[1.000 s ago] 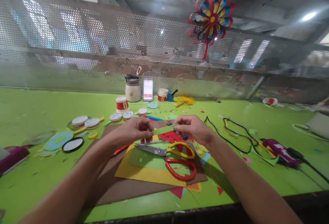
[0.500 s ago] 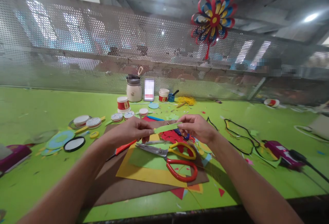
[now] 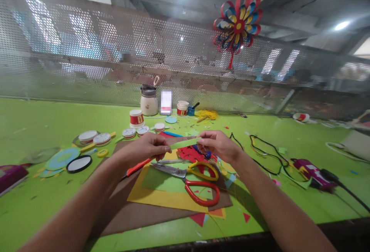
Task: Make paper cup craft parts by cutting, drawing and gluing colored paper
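A narrow green paper strip (image 3: 185, 142) is held level above the table between both hands. My left hand (image 3: 146, 148) pinches its left end with fingers closed. Its right end is pinched by my right hand (image 3: 219, 145). Directly under them lie scissors (image 3: 192, 178) with one yellow and one red handle, on green and yellow paper sheets (image 3: 162, 192) over a brown board (image 3: 135, 215). Red paper cut-outs (image 3: 190, 153) sit beneath the strip. An orange-handled knife (image 3: 135, 168) lies by my left wrist.
Tape rolls and paper discs (image 3: 92, 138) lie left, with a black-rimmed ring (image 3: 79, 163). Jars and a white kettle (image 3: 148, 101) stand at the back by the perforated screen. Black cables (image 3: 266, 149) and a purple glue gun (image 3: 313, 169) are right. A paper pinwheel (image 3: 237, 24) hangs above.
The hands and the strip have stayed together, drifting very slightly left in view as the head moved. Nothing was picked up or let go.
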The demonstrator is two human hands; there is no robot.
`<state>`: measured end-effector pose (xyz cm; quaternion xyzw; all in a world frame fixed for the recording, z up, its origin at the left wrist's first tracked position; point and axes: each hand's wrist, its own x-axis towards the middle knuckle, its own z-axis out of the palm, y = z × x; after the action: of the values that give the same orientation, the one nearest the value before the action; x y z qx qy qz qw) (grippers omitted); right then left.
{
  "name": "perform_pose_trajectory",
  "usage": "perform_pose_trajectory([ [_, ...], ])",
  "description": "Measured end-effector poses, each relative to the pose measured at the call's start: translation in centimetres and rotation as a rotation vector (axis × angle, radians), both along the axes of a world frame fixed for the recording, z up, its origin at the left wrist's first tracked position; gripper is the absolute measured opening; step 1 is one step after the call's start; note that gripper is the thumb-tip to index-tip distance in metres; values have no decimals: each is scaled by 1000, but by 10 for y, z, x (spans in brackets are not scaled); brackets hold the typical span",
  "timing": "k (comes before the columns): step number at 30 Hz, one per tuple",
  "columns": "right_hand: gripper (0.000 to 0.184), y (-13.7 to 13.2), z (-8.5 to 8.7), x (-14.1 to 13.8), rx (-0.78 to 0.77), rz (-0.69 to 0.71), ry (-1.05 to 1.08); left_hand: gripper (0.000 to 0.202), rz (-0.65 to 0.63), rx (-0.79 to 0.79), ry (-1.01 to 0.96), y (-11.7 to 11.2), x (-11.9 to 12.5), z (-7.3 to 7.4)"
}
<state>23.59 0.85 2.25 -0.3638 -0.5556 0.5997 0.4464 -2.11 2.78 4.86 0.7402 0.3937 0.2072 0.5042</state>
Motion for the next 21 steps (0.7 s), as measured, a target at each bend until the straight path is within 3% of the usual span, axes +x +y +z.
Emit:
perform_pose_trajectory([
  [14, 22, 1, -9, -11, -7, -37, 6, 22, -61, 36, 45, 0, 3, 2],
  [21, 23, -5, -11, -19, -2, 14, -8, 21, 1, -97, -94, -12, 16, -2],
])
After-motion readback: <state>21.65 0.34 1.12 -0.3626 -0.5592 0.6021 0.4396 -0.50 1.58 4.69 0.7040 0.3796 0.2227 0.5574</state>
